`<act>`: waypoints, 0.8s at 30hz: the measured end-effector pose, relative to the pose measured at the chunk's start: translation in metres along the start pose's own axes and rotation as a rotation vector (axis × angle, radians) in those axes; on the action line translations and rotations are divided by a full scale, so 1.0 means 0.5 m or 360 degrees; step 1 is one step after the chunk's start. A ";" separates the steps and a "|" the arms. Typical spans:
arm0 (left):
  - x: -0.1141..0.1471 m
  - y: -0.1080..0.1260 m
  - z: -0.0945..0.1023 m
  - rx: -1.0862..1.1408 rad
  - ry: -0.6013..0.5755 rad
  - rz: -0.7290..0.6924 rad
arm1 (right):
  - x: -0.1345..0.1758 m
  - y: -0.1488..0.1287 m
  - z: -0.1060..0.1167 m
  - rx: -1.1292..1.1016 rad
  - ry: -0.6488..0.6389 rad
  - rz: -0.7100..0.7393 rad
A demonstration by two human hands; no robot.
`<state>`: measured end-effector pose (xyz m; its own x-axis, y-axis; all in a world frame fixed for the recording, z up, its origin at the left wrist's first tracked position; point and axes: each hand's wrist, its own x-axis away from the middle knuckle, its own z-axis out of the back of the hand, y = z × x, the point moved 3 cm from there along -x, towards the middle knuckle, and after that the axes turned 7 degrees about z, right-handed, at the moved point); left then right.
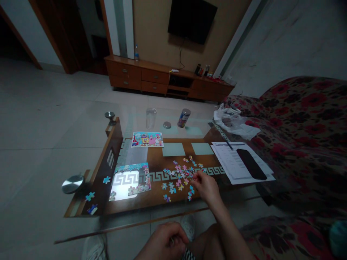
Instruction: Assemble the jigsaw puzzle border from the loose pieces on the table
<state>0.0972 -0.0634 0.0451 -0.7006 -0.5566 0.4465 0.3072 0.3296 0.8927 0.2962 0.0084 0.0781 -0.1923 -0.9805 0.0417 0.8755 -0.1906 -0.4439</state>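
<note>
My right hand (207, 187) reaches into a loose pile of puzzle pieces (179, 175) on the glass table, thumb and fingers pinched on a puzzle piece at the pile's right side. Near my lap, in front of the table edge, my left hand (168, 239) is curled closed; what it holds, if anything, is hidden. To the left lies a partly joined puzzle (146, 177), its border pieces linked around an open middle. A few single pieces (90, 196) sit further left. Behind the joined border is a printed cartoon picture (148, 139).
Toward the back stand a clear glass (151, 118), a round metal lid (167, 125) and a printed tin (184, 118). On the right are papers (225, 159), a black phone (251, 164) and a plastic bag (233, 121). A floral sofa (303, 104) borders the right.
</note>
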 end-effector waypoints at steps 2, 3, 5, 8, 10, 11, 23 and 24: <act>0.006 0.019 0.028 0.0004 0.0201 -0.0072 | 0.000 -0.005 -0.003 -0.0410 0.0019 0.0079; 0.010 0.029 0.046 0.0006 0.0305 -0.0114 | 0.000 -0.014 -0.005 -0.0590 -0.0008 0.0120; 0.018 0.048 0.082 -0.0007 0.0504 -0.0186 | 0.003 -0.041 -0.010 -0.0818 -0.0117 0.0181; 0.035 0.067 0.130 -0.0110 0.0799 -0.0315 | 0.012 -0.102 -0.025 -0.0913 -0.0285 0.0247; 0.051 0.074 0.151 -0.0269 0.0958 -0.0425 | 0.020 -0.146 -0.041 -0.0994 -0.0391 0.0280; 0.060 0.075 0.158 -0.0361 0.1012 -0.0476 | 0.025 -0.166 -0.052 -0.1057 -0.0457 0.0292; 0.128 -0.006 0.169 -0.0881 0.1115 -0.0560 | 0.095 -0.247 -0.142 -0.1578 -0.0884 0.0269; 0.128 -0.007 0.171 -0.0898 0.1100 -0.0542 | 0.095 -0.249 -0.144 -0.1580 -0.0881 0.0280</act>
<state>-0.0037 -0.0347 0.0656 -0.3296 -0.9417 -0.0672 0.5490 -0.2491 0.7978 0.1459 -0.0109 0.0710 0.3340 -0.9237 0.1875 0.0884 -0.1674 -0.9819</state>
